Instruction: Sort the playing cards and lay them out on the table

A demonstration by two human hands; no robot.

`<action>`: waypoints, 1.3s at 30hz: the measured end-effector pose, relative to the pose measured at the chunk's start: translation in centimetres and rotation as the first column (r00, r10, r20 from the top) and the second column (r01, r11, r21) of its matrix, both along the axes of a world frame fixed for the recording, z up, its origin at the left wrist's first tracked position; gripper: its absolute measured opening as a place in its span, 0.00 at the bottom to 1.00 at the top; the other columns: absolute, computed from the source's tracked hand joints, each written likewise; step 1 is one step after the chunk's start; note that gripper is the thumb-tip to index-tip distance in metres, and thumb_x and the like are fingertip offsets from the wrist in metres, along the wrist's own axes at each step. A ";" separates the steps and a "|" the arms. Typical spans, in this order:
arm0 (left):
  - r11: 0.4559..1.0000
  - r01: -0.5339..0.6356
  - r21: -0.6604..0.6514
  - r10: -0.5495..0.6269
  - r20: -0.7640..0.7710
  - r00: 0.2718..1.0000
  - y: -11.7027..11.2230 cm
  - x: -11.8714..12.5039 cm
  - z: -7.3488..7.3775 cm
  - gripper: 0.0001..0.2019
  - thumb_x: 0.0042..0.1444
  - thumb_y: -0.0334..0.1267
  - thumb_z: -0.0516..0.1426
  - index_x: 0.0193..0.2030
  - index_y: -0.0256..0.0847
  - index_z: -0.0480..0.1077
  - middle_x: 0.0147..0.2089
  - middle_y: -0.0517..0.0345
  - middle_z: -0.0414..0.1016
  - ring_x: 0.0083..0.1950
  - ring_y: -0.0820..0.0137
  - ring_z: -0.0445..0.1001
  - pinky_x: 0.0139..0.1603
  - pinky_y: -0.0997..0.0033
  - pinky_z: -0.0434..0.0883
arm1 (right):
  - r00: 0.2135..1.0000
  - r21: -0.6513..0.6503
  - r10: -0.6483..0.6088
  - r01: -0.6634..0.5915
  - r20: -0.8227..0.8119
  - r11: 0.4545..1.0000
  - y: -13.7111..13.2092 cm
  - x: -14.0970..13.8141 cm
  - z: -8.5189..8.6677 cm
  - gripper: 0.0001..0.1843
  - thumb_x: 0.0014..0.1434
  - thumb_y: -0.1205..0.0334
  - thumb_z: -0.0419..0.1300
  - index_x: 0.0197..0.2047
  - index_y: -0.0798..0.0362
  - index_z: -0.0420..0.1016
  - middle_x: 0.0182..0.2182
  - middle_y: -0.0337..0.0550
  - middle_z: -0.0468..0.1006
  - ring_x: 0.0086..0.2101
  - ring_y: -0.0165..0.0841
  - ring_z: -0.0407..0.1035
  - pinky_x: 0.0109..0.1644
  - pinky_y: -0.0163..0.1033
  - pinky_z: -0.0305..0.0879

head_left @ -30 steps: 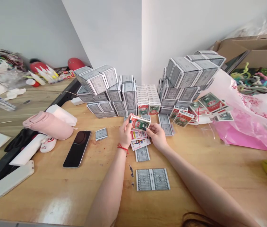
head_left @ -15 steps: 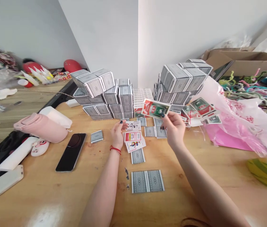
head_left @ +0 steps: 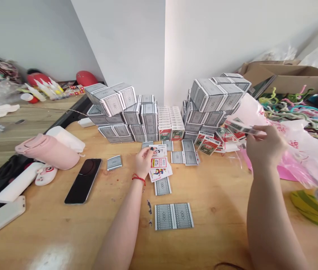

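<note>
At the middle of the table my left hand [head_left: 143, 161], with a red string on its wrist, is closed on the edge of a joker card [head_left: 159, 150]. Just below that card lie a red-and-white printed card [head_left: 158, 162] and a colourful joker [head_left: 161, 172]. My right hand [head_left: 268, 144] is raised at the right, pinching a playing-card box [head_left: 243, 126] seen nearly edge-on. Under and beside it are several red-and-green card boxes [head_left: 208, 145]. Patterned card stacks [head_left: 174, 216] lie face down nearer me, and more cards [head_left: 189, 152] lie between my hands.
Blocks of card decks are piled on the left [head_left: 144, 116] and right [head_left: 206, 97], with rows of card boxes [head_left: 171, 120] between them. A phone [head_left: 83, 181], pink bottle [head_left: 50, 152], yellow tape roll [head_left: 316, 206], pink plastic bag [head_left: 285, 150] and cardboard box [head_left: 296, 77] are around.
My right hand has carried the card box to the right, away from the middle, and turned it edge-on. My left hand has shifted slightly right over the joker card.
</note>
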State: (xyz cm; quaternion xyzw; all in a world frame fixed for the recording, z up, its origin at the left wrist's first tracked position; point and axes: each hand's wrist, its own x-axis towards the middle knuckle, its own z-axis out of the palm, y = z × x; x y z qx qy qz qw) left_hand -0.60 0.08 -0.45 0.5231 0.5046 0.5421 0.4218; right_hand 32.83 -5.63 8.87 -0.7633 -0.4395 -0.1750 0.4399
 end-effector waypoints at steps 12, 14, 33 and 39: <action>1.000 0.004 -0.017 -0.005 -0.019 1.000 0.3 -0.2 -0.2 0.10 0.49 0.41 0.56 0.33 0.38 0.73 0.33 0.53 0.76 0.37 0.67 0.73 0.38 0.70 0.68 | 0.980 0.051 0.198 -0.199 0.036 0.979 0.6 -2.5 0.4 0.20 0.45 0.76 0.48 0.38 0.54 0.75 0.37 0.48 0.75 0.38 0.39 0.69 0.44 0.45 0.63; 1.000 0.017 -0.019 -0.018 -0.061 0.998 0.3 -0.2 -0.4 0.10 0.49 0.42 0.56 0.34 0.39 0.74 0.35 0.53 0.76 0.38 0.67 0.73 0.40 0.70 0.67 | 0.959 0.054 0.280 -0.278 -0.030 0.959 0.4 -4.2 1.0 0.18 0.48 0.72 0.49 0.38 0.53 0.75 0.33 0.44 0.76 0.34 0.36 0.70 0.40 0.43 0.66; 0.990 -0.136 -0.043 0.134 -0.054 0.990 1.1 -1.0 -1.0 0.13 0.53 0.43 0.52 0.34 0.39 0.74 0.33 0.53 0.76 0.34 0.68 0.72 0.34 0.72 0.68 | 0.348 -0.605 0.931 -0.767 -0.114 0.213 -0.4 -18.2 -5.6 0.27 0.51 0.63 0.60 0.55 0.44 0.64 0.56 0.48 0.61 0.58 0.45 0.51 0.56 0.54 0.57; 0.975 0.141 0.174 -0.055 -0.424 0.904 0.5 -0.7 -0.6 0.16 0.50 0.35 0.54 0.47 0.46 0.71 0.49 0.55 0.72 0.52 0.64 0.66 0.55 0.61 0.62 | 0.321 -0.588 0.945 -0.776 -0.057 0.228 0.1 -17.9 -5.6 0.17 0.55 0.67 0.56 0.48 0.46 0.70 0.50 0.47 0.68 0.52 0.42 0.58 0.52 0.49 0.62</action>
